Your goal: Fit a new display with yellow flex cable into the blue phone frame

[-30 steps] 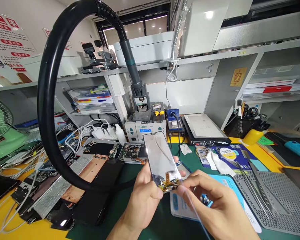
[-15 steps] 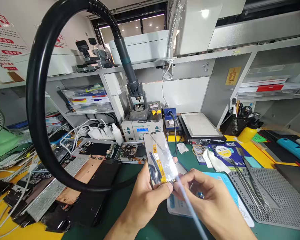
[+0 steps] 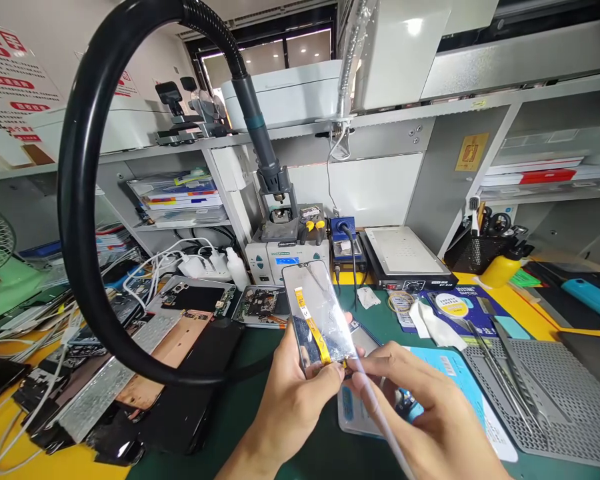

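My left hand (image 3: 300, 393) is closed round a phone screen (image 3: 325, 300), tilted with its shiny back towards me. A yellow flex cable (image 3: 314, 330) runs down this back to the lower edge, where my left thumb presses. At the lower right corner, the thumb and forefinger of my right hand (image 3: 410, 400) are pinched together; what lies between them is too small to make out. A pale, blurred strip (image 3: 387, 427) crosses in front of the right fingers. Below the hands lies a blue-and-white packet (image 3: 453, 370), partly hidden.
Tweezers (image 3: 500, 383) lie on a grey perforated mat (image 3: 575, 393) at right. Opened phones and parts (image 3: 180, 347) crowd the left. A thick black hose (image 3: 75, 180) loops over the left side. A rework station (image 3: 285, 260) and a hot plate (image 3: 405, 250) stand behind.
The right fingers have shifted slightly and stretched out more at the screen's lower corner. The screen has tilted a little and its reflections differ. The whole view has moved slightly.
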The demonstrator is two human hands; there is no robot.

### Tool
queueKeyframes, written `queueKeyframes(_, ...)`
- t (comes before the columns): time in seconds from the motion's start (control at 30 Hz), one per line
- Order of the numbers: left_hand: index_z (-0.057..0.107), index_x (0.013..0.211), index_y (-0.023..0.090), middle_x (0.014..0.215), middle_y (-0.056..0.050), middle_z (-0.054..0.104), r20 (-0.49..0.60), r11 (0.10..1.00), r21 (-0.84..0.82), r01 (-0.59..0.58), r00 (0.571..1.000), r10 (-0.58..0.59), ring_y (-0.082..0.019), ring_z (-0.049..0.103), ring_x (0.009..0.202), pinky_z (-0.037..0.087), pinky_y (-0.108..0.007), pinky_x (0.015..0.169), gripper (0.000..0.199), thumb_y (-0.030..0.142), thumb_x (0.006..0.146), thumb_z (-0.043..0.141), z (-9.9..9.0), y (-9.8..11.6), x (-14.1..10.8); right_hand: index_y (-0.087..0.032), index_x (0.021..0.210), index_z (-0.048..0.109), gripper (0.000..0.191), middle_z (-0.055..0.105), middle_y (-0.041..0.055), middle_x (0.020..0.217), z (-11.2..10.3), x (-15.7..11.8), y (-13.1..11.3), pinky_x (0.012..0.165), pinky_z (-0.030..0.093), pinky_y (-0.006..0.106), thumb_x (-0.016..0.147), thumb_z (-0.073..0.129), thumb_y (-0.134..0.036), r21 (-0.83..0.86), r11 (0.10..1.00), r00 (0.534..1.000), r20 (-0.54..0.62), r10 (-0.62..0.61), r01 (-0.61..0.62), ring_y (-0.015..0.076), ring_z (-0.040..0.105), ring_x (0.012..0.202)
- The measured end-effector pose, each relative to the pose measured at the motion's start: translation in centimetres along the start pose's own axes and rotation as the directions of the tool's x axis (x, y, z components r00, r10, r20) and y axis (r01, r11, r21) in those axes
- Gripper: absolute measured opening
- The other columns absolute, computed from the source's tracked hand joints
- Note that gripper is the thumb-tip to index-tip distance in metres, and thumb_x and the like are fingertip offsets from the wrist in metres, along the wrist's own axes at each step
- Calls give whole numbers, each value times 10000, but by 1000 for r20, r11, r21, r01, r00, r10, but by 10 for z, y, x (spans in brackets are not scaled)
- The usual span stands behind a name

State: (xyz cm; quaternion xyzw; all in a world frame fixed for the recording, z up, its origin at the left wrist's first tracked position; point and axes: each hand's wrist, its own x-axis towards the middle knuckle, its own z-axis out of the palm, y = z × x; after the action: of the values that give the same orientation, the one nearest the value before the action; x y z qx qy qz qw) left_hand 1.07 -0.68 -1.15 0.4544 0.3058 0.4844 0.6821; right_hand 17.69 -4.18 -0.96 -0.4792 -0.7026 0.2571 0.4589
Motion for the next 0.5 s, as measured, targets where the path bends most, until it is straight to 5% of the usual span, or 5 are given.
queueKeyframes(0.23,591,1316,202,1136,-83,744,-2,1000,-21,-12,1000,12,-249,671,1066,511,-389,952,449,110,882,665,0,0,1,-180,1071,676,236,636,73,882,3,-2,3,626,560,273,921,561,-39,-152,932,940,-37,-338,329,160,633,745)
queueKeyframes(0.5,626,1320,229,1156,-67,737,65,994,-109,11,998,-4,-242,653,1071,468,-399,984,469,103,869,656,-2,1,1,-121,1230,659,332,644,130,917,-3,-4,4,554,588,331,923,550,-58,-344,858,923,92,-374,382,205,641,723)
